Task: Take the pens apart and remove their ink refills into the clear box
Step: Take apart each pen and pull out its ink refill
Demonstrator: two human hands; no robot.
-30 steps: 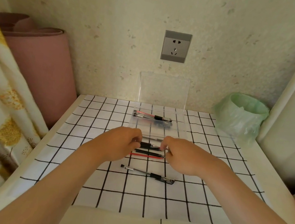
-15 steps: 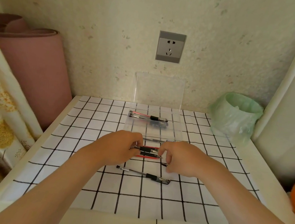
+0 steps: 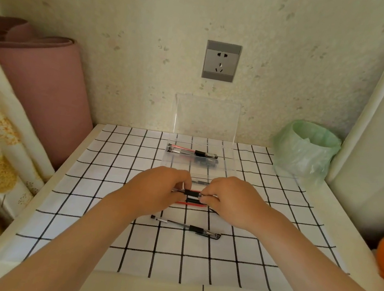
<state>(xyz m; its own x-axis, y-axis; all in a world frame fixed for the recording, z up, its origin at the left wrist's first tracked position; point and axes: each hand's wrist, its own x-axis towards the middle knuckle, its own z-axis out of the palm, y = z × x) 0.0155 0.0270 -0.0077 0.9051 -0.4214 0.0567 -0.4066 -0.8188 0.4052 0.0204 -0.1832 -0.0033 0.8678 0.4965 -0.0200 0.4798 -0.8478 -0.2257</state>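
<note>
Head view: left hand (image 3: pixel 157 189) and right hand (image 3: pixel 232 200) each pinch one end of a pen (image 3: pixel 191 193) at frame centre, not yet separated. Box (image 3: pixel 228 160), just above, already holds several pieces (image 3: pixel 192 151). A whole pen (image 3: pixel 185 226) below awaits; the task appears partway done.

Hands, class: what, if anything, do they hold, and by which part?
One pen: the left hand pinches its clear barrel, the right hand pinches its opposite end.

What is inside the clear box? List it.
A red-ink pen and a darker pen lie across the clear box. Its near end is hidden behind the left hand and right hand.
</note>
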